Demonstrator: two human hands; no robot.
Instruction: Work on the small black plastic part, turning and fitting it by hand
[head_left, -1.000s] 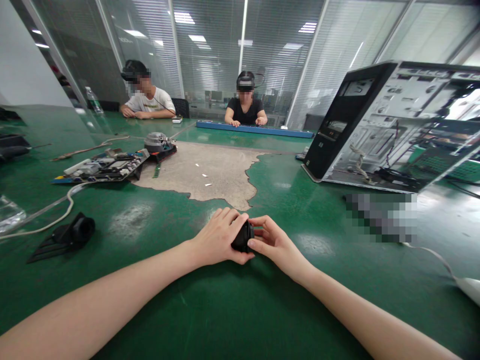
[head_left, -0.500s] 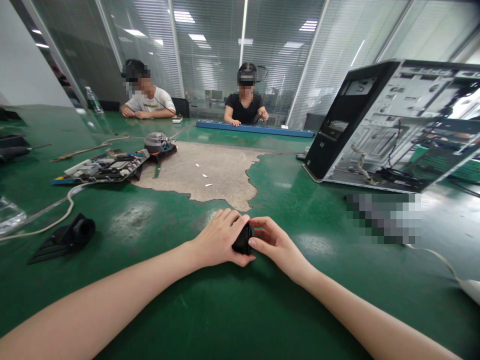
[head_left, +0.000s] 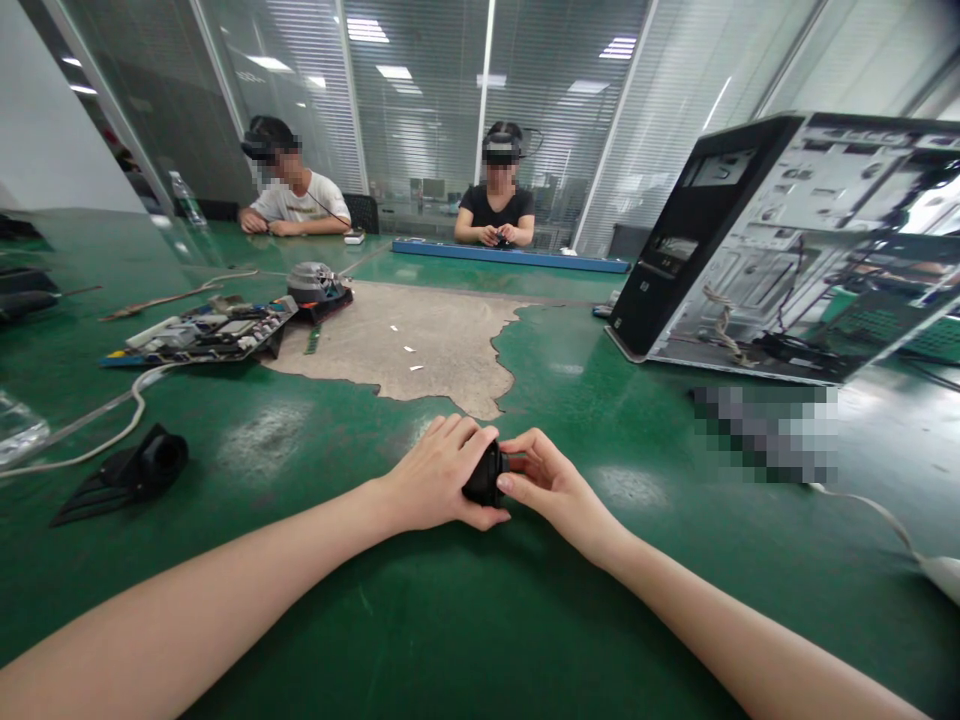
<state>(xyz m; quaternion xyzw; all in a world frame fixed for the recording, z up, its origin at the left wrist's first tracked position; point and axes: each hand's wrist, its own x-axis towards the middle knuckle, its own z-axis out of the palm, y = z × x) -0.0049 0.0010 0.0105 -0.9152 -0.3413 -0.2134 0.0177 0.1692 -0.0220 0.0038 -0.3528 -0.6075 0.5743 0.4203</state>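
A small round black object (head_left: 484,474) is between my two hands, low over the green table (head_left: 450,630). My left hand (head_left: 439,475) is wrapped over its left side, with the thumb below. From the right, the thumb and fingers of my right hand (head_left: 546,484) pinch its edge. The finer detail of the object is hidden by my fingers. Left of my left forearm lies another black part (head_left: 146,467) with a round end and a flat slotted piece.
A circuit board (head_left: 217,330) and a fan-like cooler (head_left: 315,284) stand at the left by a bare patch (head_left: 420,335). An open computer case (head_left: 720,250) stands at the right. A blue strip (head_left: 510,257) lies before two seated people. Cables run at both sides.
The person across the table has brought both hands together. My hands have hardly moved and still hold the black object.
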